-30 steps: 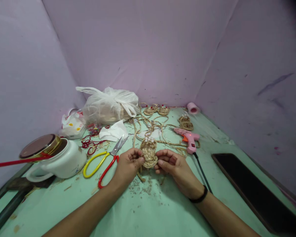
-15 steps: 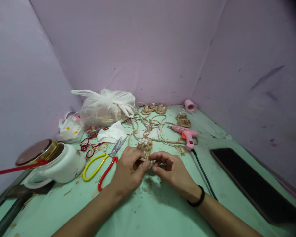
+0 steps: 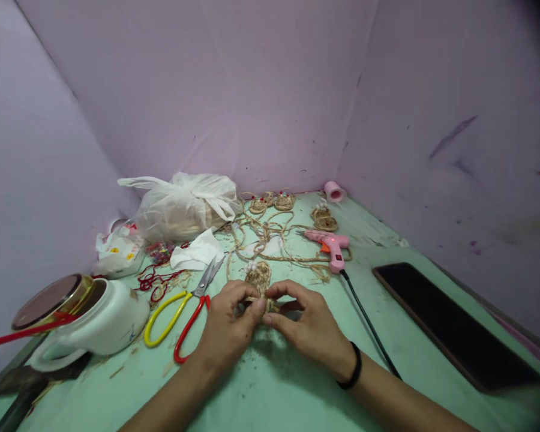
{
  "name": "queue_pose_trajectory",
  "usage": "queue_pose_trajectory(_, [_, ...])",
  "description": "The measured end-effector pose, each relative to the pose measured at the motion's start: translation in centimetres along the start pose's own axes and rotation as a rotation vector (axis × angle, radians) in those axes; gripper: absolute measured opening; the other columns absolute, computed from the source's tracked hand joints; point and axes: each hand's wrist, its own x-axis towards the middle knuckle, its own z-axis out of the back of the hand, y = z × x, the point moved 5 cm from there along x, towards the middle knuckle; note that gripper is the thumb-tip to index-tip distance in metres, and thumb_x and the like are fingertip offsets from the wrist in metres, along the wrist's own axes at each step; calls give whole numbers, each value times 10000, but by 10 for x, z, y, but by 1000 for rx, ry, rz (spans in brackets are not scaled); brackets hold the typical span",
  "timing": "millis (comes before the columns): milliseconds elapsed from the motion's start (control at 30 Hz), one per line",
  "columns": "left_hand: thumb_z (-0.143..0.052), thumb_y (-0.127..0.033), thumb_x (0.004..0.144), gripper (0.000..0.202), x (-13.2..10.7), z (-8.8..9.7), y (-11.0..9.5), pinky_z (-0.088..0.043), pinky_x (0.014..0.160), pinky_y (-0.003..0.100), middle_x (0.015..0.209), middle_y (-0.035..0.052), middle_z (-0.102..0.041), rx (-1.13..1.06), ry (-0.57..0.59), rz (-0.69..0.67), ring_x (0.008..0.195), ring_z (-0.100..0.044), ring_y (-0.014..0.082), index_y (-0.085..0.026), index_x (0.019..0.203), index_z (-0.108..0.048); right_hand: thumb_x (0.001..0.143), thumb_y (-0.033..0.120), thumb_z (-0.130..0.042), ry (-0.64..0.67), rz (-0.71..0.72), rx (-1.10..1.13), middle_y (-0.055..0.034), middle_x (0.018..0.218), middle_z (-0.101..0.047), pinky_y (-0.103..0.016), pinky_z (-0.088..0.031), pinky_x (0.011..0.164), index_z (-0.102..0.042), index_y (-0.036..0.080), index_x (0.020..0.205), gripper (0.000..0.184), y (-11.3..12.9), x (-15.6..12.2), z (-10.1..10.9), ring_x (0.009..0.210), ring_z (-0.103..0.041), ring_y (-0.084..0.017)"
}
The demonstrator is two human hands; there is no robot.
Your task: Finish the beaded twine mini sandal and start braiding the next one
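Observation:
Between my two hands is a small tan straw-rope piece [image 3: 258,276], its coiled round end facing away from me with white beads on its upper left edge. My left hand [image 3: 231,321] is closed, with thumb and forefinger pinching the near end of the piece. From the other side my right hand [image 3: 303,321] pinches that same end, a black band around the wrist. The fingers hide much of the near end. Scissors [image 3: 193,300] with one yellow and one red handle lie open just left of my left hand.
A pink glue gun [image 3: 333,245] with a black cord lies to the right, near a dark phone [image 3: 454,324]. Behind are tangled straw rope [image 3: 279,257], similar straw pieces [image 3: 324,219] and a white plastic bag [image 3: 184,207]. A white mug [image 3: 117,318] stands left.
The view has turned a little to the right, so the table things sit further left. The beaded end of the straw-rope piece has tilted slightly leftward; both hands keep hold of it.

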Motion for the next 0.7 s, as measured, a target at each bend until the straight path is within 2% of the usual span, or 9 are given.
queue_pose_trajectory(300, [-523,-289,757,196,-2,-2,-2,-388,630,277,660,37,-561,-5,-18,-4,673,-522,176,-166,609,-563,684,194,-646,-10,-16,9,-24,762,-667,-243,-500,585,-614,181,813,134,8,-4,-3,660,-616,-146])
queue_pose_trajectory(700, [-505,-282,748,205,-2,-1,2,-373,633,282,640,27,-542,-10,-18,18,666,-505,169,-163,583,-532,666,172,-635,18,-47,83,-48,783,-666,-266,-531,632,-613,153,821,158,2,-3,-5,686,-627,-153])
